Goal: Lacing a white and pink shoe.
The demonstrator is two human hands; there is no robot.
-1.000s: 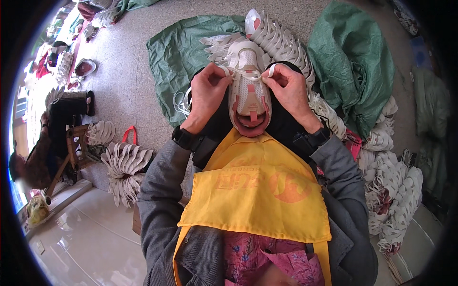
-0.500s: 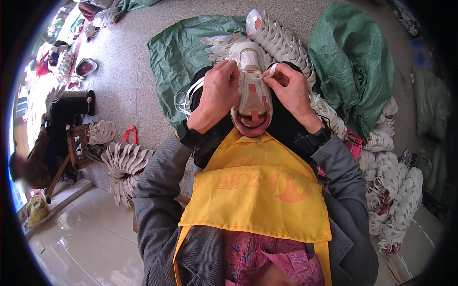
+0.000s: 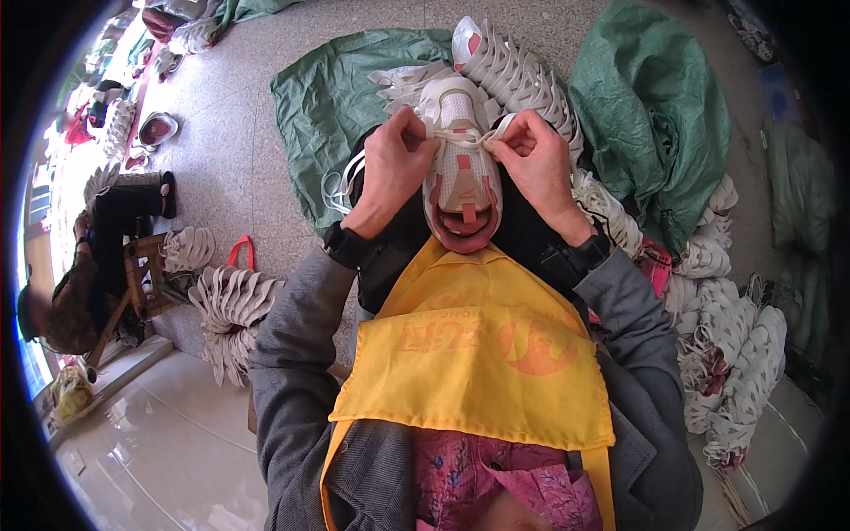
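Note:
A white and pink shoe upper [image 3: 458,184] lies between my knees, its opening toward me and its toe pointing away. White lace [image 3: 461,138] runs across its front between my two hands. My left hand [image 3: 392,168] pinches the lace at the left side of the shoe, thumb and forefinger together. On the other side my right hand [image 3: 537,168] is closed in a pinch on the lace near the shoe's right edge. Loose loops of white lace [image 3: 336,193] hang beside my left wrist. A yellow apron [image 3: 469,376] covers my lap.
Stacked white shoe uppers [image 3: 522,75] lie beyond my knees, with a green sack [image 3: 651,115] to their right and a green sheet [image 3: 305,106] to their left. More uppers [image 3: 735,372] are heaped at my right, another stack [image 3: 232,310] at my left. A seated person [image 3: 75,301] is far left.
My left hand has shifted slightly left and up, its fingers now pinching the lace beside the shoe. The lace now stretches across the shoe between both hands. My right hand has moved little.

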